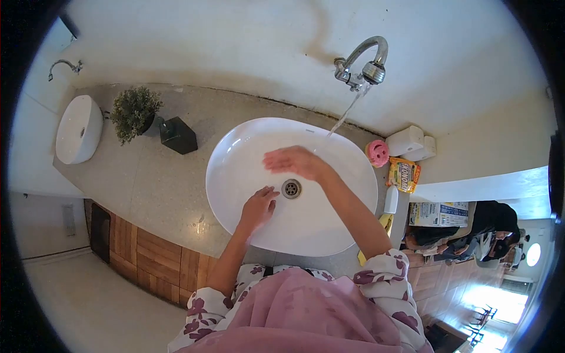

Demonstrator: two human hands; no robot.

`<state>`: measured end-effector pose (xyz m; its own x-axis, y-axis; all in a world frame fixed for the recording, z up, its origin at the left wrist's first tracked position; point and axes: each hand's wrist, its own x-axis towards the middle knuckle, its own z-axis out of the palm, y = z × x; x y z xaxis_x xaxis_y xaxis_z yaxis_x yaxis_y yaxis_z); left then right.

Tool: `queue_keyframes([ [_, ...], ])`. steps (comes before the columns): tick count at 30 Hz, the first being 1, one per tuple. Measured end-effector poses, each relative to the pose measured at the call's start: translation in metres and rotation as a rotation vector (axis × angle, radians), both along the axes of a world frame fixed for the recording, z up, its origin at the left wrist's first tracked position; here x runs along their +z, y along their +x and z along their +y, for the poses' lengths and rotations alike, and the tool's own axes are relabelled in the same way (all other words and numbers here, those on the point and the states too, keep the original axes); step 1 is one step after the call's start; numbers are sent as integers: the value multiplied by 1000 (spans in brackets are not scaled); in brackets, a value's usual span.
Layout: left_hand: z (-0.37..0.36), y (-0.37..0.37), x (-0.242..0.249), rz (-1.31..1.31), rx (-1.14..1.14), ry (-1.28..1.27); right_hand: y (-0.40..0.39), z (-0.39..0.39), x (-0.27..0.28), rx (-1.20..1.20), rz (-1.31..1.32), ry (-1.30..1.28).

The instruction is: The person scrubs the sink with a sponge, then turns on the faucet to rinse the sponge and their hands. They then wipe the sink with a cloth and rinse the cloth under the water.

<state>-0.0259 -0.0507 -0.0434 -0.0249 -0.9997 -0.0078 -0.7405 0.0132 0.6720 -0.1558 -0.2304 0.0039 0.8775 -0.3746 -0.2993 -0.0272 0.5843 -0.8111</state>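
Both hands are over a white oval basin [329, 217] with a round metal drain [291, 189]. My left hand [259, 207] is at the left of the drain, fingers loosely spread and pointing at it, holding nothing. Above and a little right of it, my right hand [292, 162] is stretched flat, fingers extended to the left, with nothing in it. The two hands are apart. Water [348, 110] runs from a chrome tap [374, 65] on the wall into the back of the basin.
On the counter [147, 182] stand a potted plant [134, 112], a dark green bottle [178, 136] and a second basin [79, 130]. At the right are a pink smiling sponge [377, 153], a yellow packet [403, 175] and white containers [406, 141]. Farther right, people [491, 226] are visible.
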Motion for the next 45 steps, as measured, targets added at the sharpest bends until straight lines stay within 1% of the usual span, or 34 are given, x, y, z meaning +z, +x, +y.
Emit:
queue_keyframes([
  [1,0,0,-1,-27,-16,-37,8,10,11,140,-79,4],
  [2,1,0,-2,-27,-15,-35,14,19,22,141,-79,7],
  [4,2,0,1,-10,-42,51,21,29,36,122,62,116],
  [5,3,0,-2,-9,-41,51,17,26,27,123,63,116],
  [7,4,2,-14,-54,-79,-5,0,11,-3,-77,48,-39],
  [9,3,2,-11,-53,-76,5,-12,2,-10,-392,239,43],
  [10,3,1,-10,-52,-77,18,-21,-2,-12,-391,241,41],
  [12,2,1,-9,-53,-80,11,-40,-9,-15,-681,262,193],
  [15,2,0,-7,-53,-80,7,-57,-15,-22,-756,246,267],
  [17,2,-1,-3,-53,-73,10,-55,-15,-28,-749,223,253],
  [19,0,-2,5,23,-37,0,-46,-13,-26,-740,198,242],
  [20,-1,-2,9,21,-36,0,-38,-12,-27,-731,178,249],
  [22,-5,0,25,254,85,-61,-20,-8,-27,-722,155,258],
  [23,-5,2,30,252,84,-60,-10,-5,-28,-638,149,235],
  [24,-5,5,34,442,240,-150,2,-2,-30,-554,142,213],
  [25,-4,8,39,631,397,-241,15,4,-34,-554,141,215],
  [27,-2,21,50,816,599,-401,51,24,-47,-569,193,-21],
  [28,-1,30,64,829,678,-452,72,38,-61,-611,236,-356],
  [29,2,40,66,846,761,-488,93,55,-72,-643,273,-691],
  [30,6,51,70,839,762,-488,111,73,-61,-562,411,-841],
  [31,10,61,76,848,860,-546,126,91,-80,-504,330,-980],
  [32,13,70,80,858,957,-605,141,112,-81,-525,300,-1055],
  [33,17,77,84,855,958,-606,147,133,-69,-368,440,-1046],
  [34,22,83,88,818,985,-632,150,152,-61,-221,509,-1081],
  [35,27,88,89,781,1012,-658,142,175,-51,-183,448,-1095],
  [37,32,96,83,775,1017,-645,115,196,-40,-6,357,-1091],
  [39,33,96,74,777,1016,-627,72,203,-32,293,288,-1123],
  [41,27,93,64,756,1004,-511,20,200,-15,525,224,-1066],
  [42,22,90,60,762,1001,-509,-4,197,-2,577,234,-976],
  [43,17,86,57,762,922,-494,-29,192,7,628,239,-885],
  [44,12,83,56,759,843,-480,-56,188,3,692,284,-909],
  [45,8,81,57,760,843,-480,-82,182,-3,755,329,-931],
])
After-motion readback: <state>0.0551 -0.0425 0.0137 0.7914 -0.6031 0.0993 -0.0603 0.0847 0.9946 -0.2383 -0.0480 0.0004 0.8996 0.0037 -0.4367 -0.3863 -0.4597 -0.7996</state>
